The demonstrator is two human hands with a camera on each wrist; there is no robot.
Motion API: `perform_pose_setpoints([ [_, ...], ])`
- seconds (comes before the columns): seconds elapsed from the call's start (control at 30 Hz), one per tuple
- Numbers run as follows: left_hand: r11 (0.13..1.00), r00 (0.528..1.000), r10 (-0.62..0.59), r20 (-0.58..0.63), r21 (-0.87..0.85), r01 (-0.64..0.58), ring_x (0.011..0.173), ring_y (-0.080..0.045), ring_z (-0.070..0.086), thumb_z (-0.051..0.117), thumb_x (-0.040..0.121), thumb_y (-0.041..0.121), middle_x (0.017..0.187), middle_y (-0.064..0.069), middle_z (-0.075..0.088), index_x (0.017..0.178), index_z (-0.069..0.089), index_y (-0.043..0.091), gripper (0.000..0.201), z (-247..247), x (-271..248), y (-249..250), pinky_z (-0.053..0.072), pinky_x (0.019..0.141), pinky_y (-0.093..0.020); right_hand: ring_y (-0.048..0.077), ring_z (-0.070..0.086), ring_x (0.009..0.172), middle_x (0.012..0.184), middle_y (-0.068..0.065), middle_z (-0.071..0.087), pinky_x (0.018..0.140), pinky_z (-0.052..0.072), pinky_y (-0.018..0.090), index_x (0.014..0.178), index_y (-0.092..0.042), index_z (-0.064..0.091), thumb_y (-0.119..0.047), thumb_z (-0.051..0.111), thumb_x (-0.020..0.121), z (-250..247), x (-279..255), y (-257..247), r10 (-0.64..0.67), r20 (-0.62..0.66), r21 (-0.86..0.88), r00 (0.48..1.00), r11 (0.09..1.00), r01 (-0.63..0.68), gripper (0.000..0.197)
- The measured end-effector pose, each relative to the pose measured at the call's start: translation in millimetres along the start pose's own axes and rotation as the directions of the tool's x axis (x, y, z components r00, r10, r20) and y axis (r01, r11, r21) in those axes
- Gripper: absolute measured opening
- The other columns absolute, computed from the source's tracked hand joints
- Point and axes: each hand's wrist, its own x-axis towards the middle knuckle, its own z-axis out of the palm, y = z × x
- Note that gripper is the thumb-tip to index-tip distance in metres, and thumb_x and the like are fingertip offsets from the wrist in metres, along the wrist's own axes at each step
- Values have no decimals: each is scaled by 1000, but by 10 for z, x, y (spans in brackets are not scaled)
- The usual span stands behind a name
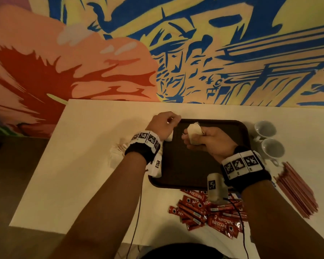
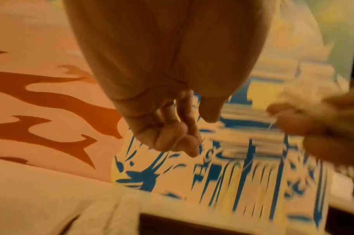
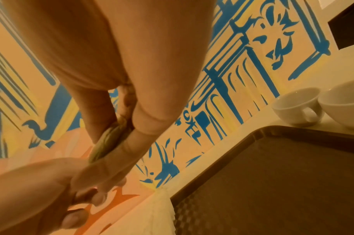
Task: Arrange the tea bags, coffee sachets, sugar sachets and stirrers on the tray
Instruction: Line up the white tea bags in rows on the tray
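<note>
My right hand (image 1: pixel 195 139) hovers over the far part of the dark brown tray (image 1: pixel 191 174) and grips a small bunch of pale tea bags (image 1: pixel 193 132). In the right wrist view the tea bags (image 3: pixel 105 143) sit edge-on between thumb and fingers of my right hand (image 3: pixel 119 135). My left hand (image 1: pixel 168 120) is at the tray's far left corner with its fingers curled. Its fingertips (image 2: pixel 192 147) pinch a thin string (image 2: pixel 246 165) that runs across to the tea bags (image 2: pixel 292 95). The tray's floor looks bare. Red coffee sachets (image 1: pixel 209 212) lie heaped in front of the tray. Pink stirrers (image 1: pixel 295 191) lie to its right.
Two white cups (image 1: pixel 265 128) (image 1: pixel 272 148) stand right of the tray (image 3: pixel 272 182), close to its rim. A pile of white paper packets (image 1: pixel 117 153) lies left of the tray, partly under my left wrist. A painted wall runs behind the white table (image 1: pixel 73 165).
</note>
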Motion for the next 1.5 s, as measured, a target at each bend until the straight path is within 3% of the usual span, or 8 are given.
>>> perform_pose_setpoints([
  [0.17, 948, 1000, 4, -3, -318, -5, 71, -5, 63, 46, 103, 48, 96, 5, 72, 111, 70, 21, 37, -33, -615, 590, 49, 59, -23, 24, 72, 107, 111, 14, 75, 80, 62, 29, 121, -4, 67, -3, 61, 97, -57, -266, 22, -96, 23, 62, 995, 994, 95, 24],
  [0.3, 893, 995, 63, -80, -441, -92, 62, 6, 60, 65, 96, 19, 92, 5, 70, 107, 72, 9, 16, 98, -977, 845, 42, 54, -8, 28, 72, 105, 111, 17, 75, 80, 60, 30, 117, -5, 69, -6, 64, 95, -132, -506, 33, -177, 82, 107, 981, 980, 168, 22],
  [0.43, 862, 984, 28, -174, -495, -112, 56, -4, 59, 69, 94, 23, 95, -4, 72, 106, 73, 8, 20, 210, -1240, 996, 46, 51, -22, 24, 73, 100, 107, 14, 75, 77, 61, 28, 114, -8, 70, -7, 69, 91, -215, -722, 21, -229, 83, 119, 970, 968, 219, 23],
  [0.7, 824, 969, -44, -241, -558, -101, 70, -28, 65, 73, 90, 21, 85, -10, 71, 97, 71, 7, 16, 282, -1635, 1189, 54, 68, -41, 22, 74, 100, 108, 9, 77, 76, 62, 27, 119, -7, 69, -6, 74, 88, -312, -1091, -24, -329, 102, 85, 939, 943, 321, 31],
  [0.87, 789, 959, -63, -275, -603, -120, 73, -26, 64, 65, 97, 19, 83, -16, 68, 93, 63, 11, 9, 263, -1829, 1290, 54, 60, -31, 24, 75, 96, 105, 12, 77, 73, 62, 26, 111, -3, 70, -17, 70, 93, -304, -1277, -87, -336, 78, 128, 939, 937, 325, 23],
  [1.07, 732, 946, -104, -308, -667, -137, 74, -26, 68, 62, 99, 20, 95, -27, 71, 111, 58, -2, 25, 210, -1972, 1320, 54, 59, -26, 29, 76, 88, 92, 14, 78, 69, 62, 33, 111, -5, 63, -20, 59, 102, -383, -1402, -81, -314, -67, 66, 947, 946, 318, 18],
  [1.37, 747, 961, -66, -268, -652, -131, 71, -21, 68, 64, 96, 12, 93, -19, 71, 100, 60, 0, 13, 153, -2101, 1411, 56, 61, -27, 28, 71, 101, 115, 12, 69, 76, 63, 35, 110, -13, 71, -14, 52, 105, -202, -1555, -87, -313, -9, 86, 950, 946, 312, 19],
  [1.5, 760, 961, -78, -265, -640, -115, 71, -23, 66, 65, 96, 13, 86, -13, 70, 91, 60, 9, 8, 137, -2114, 1386, 53, 57, -28, 22, 71, 86, 110, 16, 71, 69, 60, 31, 112, -9, 69, -13, 49, 105, -185, -1577, -116, -290, 17, 51, 957, 956, 289, 22],
])
